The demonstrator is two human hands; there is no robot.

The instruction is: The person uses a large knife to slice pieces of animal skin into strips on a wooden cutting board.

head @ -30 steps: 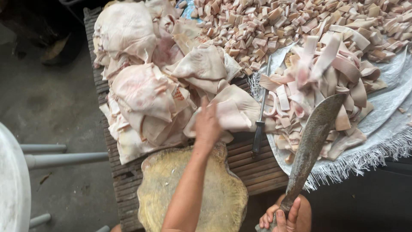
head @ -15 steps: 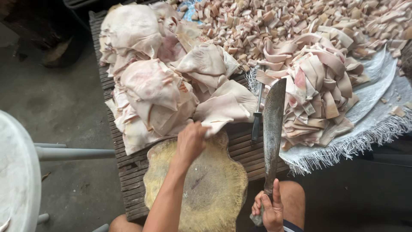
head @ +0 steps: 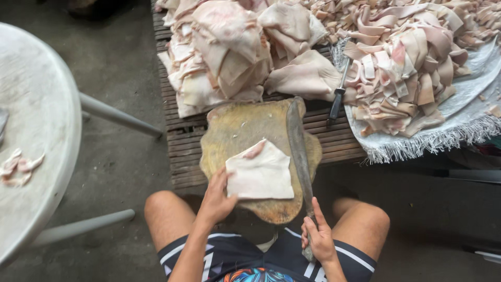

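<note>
A pale square slab of pork skin (head: pixel 261 173) lies flat on a worn round wooden chopping block (head: pixel 240 128). My left hand (head: pixel 216 198) presses on the slab's left edge. My right hand (head: pixel 317 237) grips the handle of a long cleaver (head: pixel 297 146), whose blade rests along the block just right of the slab, pointing away from me. My knees show below the block.
A heap of large pork skin pieces (head: pixel 224 52) covers the slatted wooden bench (head: pixel 180 141) behind the block. A white fringed sack (head: pixel 449 117) at right holds cut strips (head: pixel 407 68). A small dark-handled knife (head: pixel 337 94) lies between them. A white round table (head: pixel 36 130) stands at left.
My left hand pulled one slab from the heap down onto the chopping block. The cleaver swung from over the strips to beside the slab. The view shifted down toward my knees.
</note>
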